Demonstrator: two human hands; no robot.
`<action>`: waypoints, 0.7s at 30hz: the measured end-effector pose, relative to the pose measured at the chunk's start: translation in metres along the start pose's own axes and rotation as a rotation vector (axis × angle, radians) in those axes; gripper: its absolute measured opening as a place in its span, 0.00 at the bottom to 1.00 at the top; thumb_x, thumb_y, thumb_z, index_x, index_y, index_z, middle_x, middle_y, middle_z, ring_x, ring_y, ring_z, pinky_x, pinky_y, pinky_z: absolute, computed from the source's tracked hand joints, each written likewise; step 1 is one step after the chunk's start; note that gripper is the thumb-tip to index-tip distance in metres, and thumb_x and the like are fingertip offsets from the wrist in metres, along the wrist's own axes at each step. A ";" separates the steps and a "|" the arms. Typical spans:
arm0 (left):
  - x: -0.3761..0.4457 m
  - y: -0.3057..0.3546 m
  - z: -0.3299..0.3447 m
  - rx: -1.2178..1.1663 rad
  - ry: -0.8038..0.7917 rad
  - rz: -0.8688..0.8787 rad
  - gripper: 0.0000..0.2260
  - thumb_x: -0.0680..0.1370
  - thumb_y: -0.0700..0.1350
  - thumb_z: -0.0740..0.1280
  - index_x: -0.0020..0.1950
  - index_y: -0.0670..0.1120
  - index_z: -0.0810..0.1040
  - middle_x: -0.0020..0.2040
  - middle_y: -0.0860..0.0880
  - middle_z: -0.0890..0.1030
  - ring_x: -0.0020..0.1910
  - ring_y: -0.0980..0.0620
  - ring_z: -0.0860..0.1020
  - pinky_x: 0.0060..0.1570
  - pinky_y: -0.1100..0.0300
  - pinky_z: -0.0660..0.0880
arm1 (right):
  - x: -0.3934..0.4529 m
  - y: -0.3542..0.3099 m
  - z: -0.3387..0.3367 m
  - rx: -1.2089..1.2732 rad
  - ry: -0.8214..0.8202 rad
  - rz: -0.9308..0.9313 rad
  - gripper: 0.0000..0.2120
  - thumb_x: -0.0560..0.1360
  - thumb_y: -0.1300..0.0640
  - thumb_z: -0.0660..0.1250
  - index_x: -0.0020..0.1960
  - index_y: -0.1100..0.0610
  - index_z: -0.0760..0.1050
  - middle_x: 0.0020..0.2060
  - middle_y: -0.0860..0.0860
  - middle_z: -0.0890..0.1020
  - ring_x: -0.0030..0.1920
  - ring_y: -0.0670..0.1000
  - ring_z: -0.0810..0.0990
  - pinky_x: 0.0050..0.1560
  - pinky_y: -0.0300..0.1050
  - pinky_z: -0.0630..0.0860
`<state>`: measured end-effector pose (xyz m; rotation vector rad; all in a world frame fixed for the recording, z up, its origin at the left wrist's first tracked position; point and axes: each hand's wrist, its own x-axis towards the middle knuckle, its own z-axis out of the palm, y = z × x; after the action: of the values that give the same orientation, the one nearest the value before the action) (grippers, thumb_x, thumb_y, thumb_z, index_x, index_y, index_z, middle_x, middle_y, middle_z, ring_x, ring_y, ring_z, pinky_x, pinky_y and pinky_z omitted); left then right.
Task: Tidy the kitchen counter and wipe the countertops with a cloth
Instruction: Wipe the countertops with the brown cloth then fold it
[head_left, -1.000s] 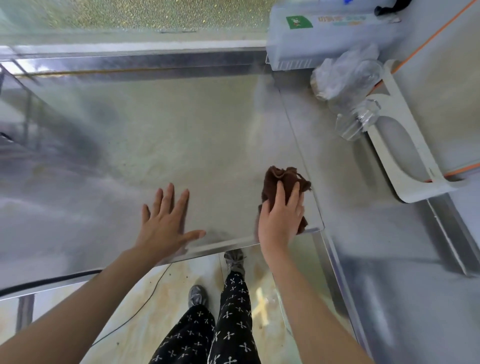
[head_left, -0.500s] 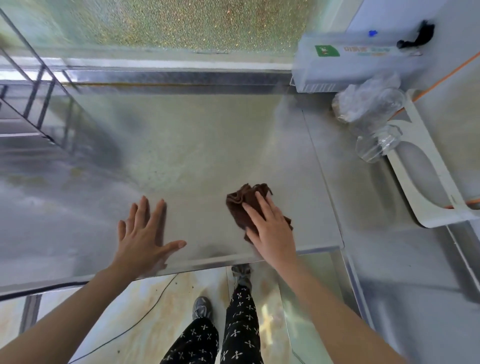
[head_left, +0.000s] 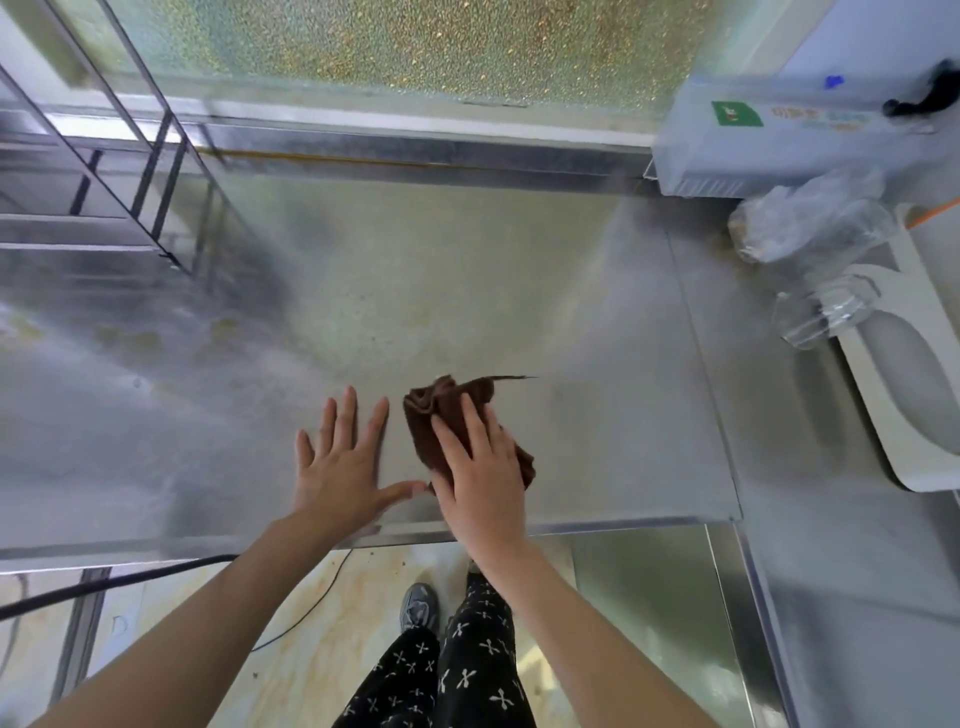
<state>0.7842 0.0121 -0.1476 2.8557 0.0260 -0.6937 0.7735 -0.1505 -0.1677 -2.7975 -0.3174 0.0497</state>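
Observation:
A crumpled brown cloth (head_left: 435, 410) lies on the steel countertop (head_left: 415, 291) near its front edge. My right hand (head_left: 480, 467) lies flat on top of the cloth, fingers spread, pressing it onto the metal. My left hand (head_left: 345, 460) rests palm down on the bare steel just left of the cloth, fingers apart, its thumb tip touching the cloth's near corner. It holds nothing.
At the back right stand a white appliance (head_left: 779, 140), a crumpled clear plastic bag (head_left: 800, 223) and an overturned clear jar (head_left: 826, 312). A white board with a cut-out (head_left: 883, 374) lies at the right. A metal rack (head_left: 130, 171) stands back left. A black cable (head_left: 119, 582) hangs below the counter edge.
My right hand has slid the cloth leftward along the front of the counter, from the right corner to beside my left hand. The left hand has stayed planted.

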 end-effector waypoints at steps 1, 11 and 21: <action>0.000 0.000 0.000 -0.008 0.001 0.005 0.49 0.62 0.75 0.51 0.70 0.53 0.29 0.70 0.47 0.28 0.74 0.44 0.35 0.71 0.41 0.44 | 0.002 0.006 -0.002 -0.013 -0.034 -0.068 0.24 0.73 0.49 0.63 0.69 0.50 0.67 0.72 0.56 0.65 0.71 0.61 0.64 0.67 0.56 0.63; 0.010 -0.005 -0.010 -0.125 0.093 -0.067 0.44 0.67 0.74 0.53 0.75 0.54 0.41 0.76 0.46 0.38 0.75 0.45 0.39 0.72 0.43 0.46 | 0.090 0.102 -0.035 -0.035 0.096 0.281 0.22 0.78 0.52 0.60 0.71 0.54 0.65 0.73 0.59 0.60 0.72 0.64 0.58 0.70 0.58 0.59; 0.060 -0.032 -0.048 -0.267 0.215 -0.265 0.25 0.80 0.54 0.50 0.75 0.55 0.44 0.76 0.48 0.38 0.75 0.46 0.38 0.72 0.40 0.43 | 0.103 -0.025 0.011 0.023 0.051 -0.098 0.26 0.70 0.52 0.70 0.67 0.52 0.70 0.70 0.57 0.68 0.70 0.61 0.66 0.67 0.56 0.64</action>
<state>0.8575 0.0514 -0.1391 2.6758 0.4973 -0.3883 0.8675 -0.1012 -0.1702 -2.7508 -0.4384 -0.0406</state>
